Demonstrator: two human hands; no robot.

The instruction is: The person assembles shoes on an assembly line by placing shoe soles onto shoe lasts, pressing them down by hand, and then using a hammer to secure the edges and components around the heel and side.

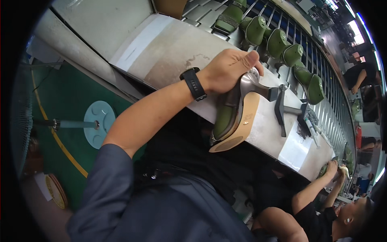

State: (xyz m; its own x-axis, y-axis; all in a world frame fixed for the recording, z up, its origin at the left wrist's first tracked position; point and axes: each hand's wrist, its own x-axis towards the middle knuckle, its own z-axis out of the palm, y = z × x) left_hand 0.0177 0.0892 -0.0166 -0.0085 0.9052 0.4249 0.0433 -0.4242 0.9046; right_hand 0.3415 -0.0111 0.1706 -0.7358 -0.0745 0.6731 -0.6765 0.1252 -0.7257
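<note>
My left hand [230,69], with a black watch on its wrist, is closed round the heel end of a high-heeled shoe [246,117]. The shoe has a tan sole facing right, a silver heel with a dark tip, and a green last inside. Its toe points down toward me, past the bench's near edge. A hammer [281,111] lies on the bench just right of the heel. My right hand is out of view; a bare bent limb [278,226] shows at the lower edge, and I cannot tell whose it is.
Several green shoe lasts [254,31] stand on a metal roller conveyor [322,80] beyond the pale bench [169,48]. Small tools and a white tube [312,132] lie at right. A co-worker [322,218] works at the far right. A light-blue round stool [98,124] stands at left.
</note>
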